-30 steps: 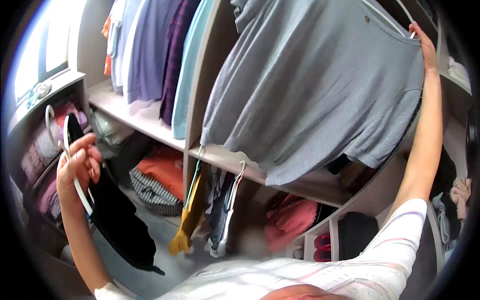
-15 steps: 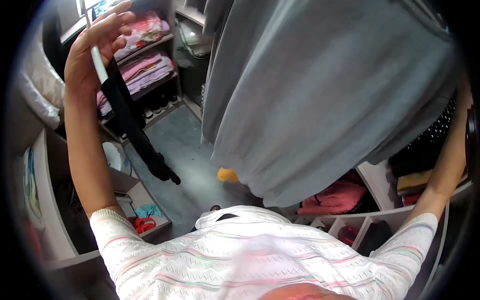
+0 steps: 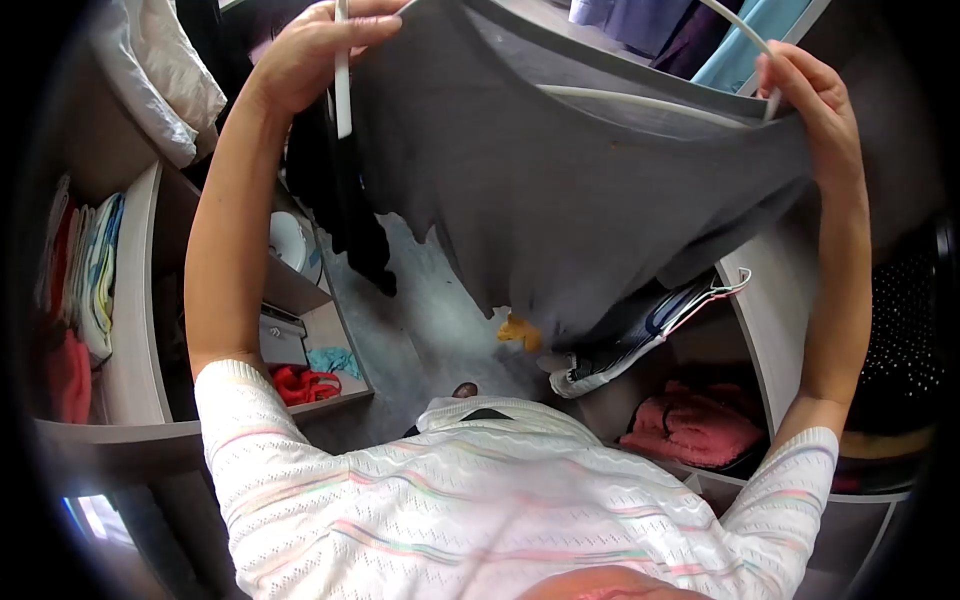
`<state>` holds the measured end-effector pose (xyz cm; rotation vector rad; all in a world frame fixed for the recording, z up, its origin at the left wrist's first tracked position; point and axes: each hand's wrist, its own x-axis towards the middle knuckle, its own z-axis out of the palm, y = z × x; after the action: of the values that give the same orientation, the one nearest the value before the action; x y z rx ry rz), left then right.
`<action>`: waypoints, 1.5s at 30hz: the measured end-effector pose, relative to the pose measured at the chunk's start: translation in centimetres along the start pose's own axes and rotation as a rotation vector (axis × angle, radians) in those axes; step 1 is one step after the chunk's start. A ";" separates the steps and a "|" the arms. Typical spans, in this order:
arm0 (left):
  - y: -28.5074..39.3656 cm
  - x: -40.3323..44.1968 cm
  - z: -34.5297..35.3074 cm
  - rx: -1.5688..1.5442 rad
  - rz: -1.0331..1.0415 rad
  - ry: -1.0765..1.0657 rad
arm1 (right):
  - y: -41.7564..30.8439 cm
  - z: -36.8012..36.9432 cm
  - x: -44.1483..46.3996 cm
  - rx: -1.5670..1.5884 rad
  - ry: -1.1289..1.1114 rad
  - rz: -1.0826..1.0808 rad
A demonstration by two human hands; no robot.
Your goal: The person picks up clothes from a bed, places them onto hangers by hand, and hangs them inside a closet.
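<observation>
A grey garment (image 3: 590,200) is spread between my raised hands, its wide neckline facing up. Inside the neckline runs a white hanger (image 3: 640,104). My left hand (image 3: 315,55) is closed on the garment's left top edge, thumb along it; another white hanger strip (image 3: 343,90) crosses that hand. Below it hangs a black garment (image 3: 345,215), partly covered by my forearm and the grey cloth. At upper right, my right hand (image 3: 815,95) pinches a curved white hanger rod (image 3: 742,28) beside the garment's right shoulder. Whether its fingers also grip cloth is hidden.
Open shelving surrounds me. Folded clothes (image 3: 90,270) stand at left, near a box with a red item (image 3: 303,384) and turquoise cloth. A pink folded cloth (image 3: 690,425) lies in the right compartment, beside clothes on hangers (image 3: 660,320). An orange item (image 3: 519,331) is on the floor (image 3: 430,330).
The grey garment has lowered and turned, so its neckline and the hanger inside now show. My left hand has moved right onto its edge; my right hand has come into view.
</observation>
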<state>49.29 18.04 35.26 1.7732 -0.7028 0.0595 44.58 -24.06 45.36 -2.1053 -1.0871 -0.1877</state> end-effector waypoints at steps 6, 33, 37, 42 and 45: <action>0.1 -1.6 -0.3 -0.099 -0.123 0.129 | 1.7 1.9 3.4 -0.019 0.011 -0.019; -1.0 -6.1 -6.1 -0.212 -0.123 0.365 | 12.5 5.3 4.3 0.440 -0.274 0.265; -1.5 -6.2 -6.0 -0.221 -0.153 0.359 | 12.5 4.8 4.7 0.396 -0.143 0.263; -2.3 -6.5 -6.0 -0.106 -0.202 0.408 | 11.5 4.0 6.0 0.312 0.018 0.158; -2.7 -6.4 -5.3 -0.142 -0.156 0.467 | 9.2 4.3 5.8 0.250 -0.056 0.082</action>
<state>47.02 25.85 32.24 1.5916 -0.2244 0.3005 54.25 -20.73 39.74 -1.9347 -0.9992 0.0460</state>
